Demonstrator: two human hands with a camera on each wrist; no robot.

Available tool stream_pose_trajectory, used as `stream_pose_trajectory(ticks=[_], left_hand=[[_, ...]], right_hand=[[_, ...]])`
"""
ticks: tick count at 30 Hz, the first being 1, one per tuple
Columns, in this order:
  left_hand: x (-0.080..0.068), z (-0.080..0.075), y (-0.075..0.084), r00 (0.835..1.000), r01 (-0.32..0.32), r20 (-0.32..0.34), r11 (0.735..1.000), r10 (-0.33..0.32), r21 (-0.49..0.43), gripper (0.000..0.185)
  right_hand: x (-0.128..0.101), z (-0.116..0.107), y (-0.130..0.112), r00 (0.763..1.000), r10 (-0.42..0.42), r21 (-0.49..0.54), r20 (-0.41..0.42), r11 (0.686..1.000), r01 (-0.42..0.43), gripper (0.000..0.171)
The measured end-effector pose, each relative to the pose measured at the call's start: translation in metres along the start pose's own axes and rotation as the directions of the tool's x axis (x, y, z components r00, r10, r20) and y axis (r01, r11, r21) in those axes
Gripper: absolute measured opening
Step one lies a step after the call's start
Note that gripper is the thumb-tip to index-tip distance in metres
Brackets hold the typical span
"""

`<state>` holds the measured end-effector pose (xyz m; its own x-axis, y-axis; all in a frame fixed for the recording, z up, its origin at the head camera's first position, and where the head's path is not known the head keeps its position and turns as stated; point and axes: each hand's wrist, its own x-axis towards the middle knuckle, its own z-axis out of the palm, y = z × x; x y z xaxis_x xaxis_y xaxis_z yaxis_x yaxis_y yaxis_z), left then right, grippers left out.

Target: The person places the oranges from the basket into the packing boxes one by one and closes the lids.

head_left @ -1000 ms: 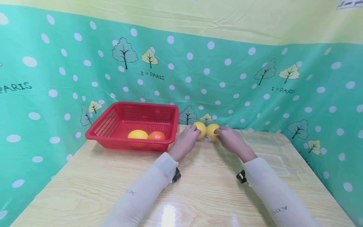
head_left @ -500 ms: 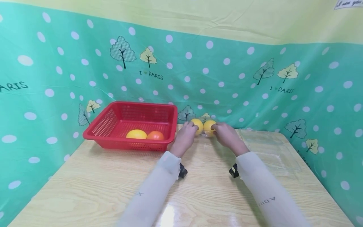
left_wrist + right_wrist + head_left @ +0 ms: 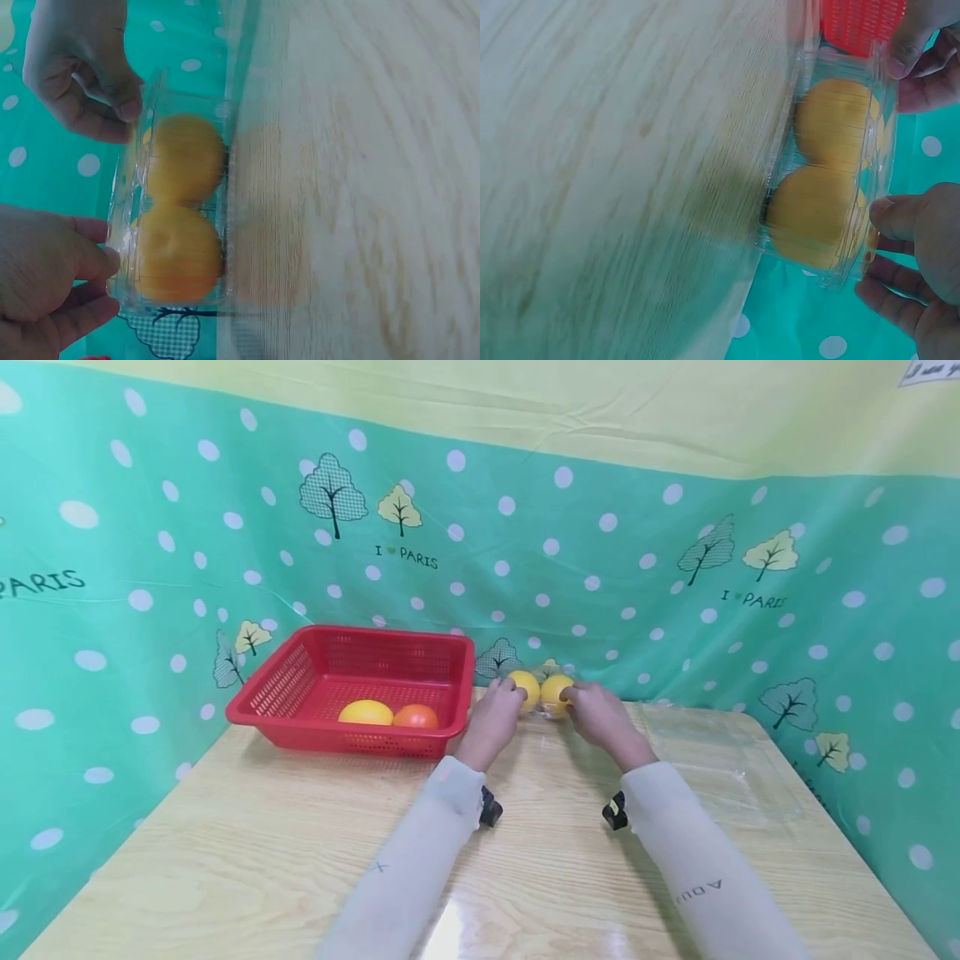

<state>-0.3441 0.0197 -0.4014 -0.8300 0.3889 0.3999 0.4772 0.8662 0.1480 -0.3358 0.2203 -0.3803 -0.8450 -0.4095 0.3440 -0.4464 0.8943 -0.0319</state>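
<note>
- Grip: left hand [image 3: 491,722] and right hand [image 3: 600,718] each pinch one end of the clear plastic clamshell box [image 3: 176,206], centre frame by the backdrop.
- Light wooden surface [image 3: 525,860] carries it.
- Box probably light, thin, crushable; hold its end walls.
- Two yellow round fruits [image 3: 825,176] sit inside.

A clear, colourless plastic box [image 3: 542,697] at the far side of the counter [image 3: 247,852] holds two yellow fruits, the left yellow fruit [image 3: 524,687] and the right yellow fruit [image 3: 556,692], both a warm golden shade. The counter is pale wood with a wavy light-brown grain and a glossy sheen. To the left sits a bright red basket [image 3: 292,693] with mesh-patterned walls; inside lie a yellow-orange fruit [image 3: 365,713] and a deeper orange fruit [image 3: 416,717]. Both sleeves [image 3: 420,860] are off-white with small dark lettering. The backdrop cloth [image 3: 600,568] is mint green with white polka dots, dark and yellow tree drawings and dark words; its top band is pale yellow.
</note>
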Motion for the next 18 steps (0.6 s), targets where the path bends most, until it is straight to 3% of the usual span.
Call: stream_pose_trajectory(ticks=[8, 18], left_hand=[[0.001, 0.002, 0.000, 1.000, 0.001, -0.013, 1.000, -0.001, -0.011, 0.029], [0.001, 0.003, -0.002, 1.000, -0.008, -0.022, 1.000, 0.007, -0.015, 0.029]], right_hand=[[-0.003, -0.002, 0.004, 0.999, 0.031, 0.065, 0.028, 0.997, -0.033, 0.025], [-0.019, -0.012, 0.012, 1.000, 0.026, 0.129, 0.002, 0.991, -0.026, 0.029]])
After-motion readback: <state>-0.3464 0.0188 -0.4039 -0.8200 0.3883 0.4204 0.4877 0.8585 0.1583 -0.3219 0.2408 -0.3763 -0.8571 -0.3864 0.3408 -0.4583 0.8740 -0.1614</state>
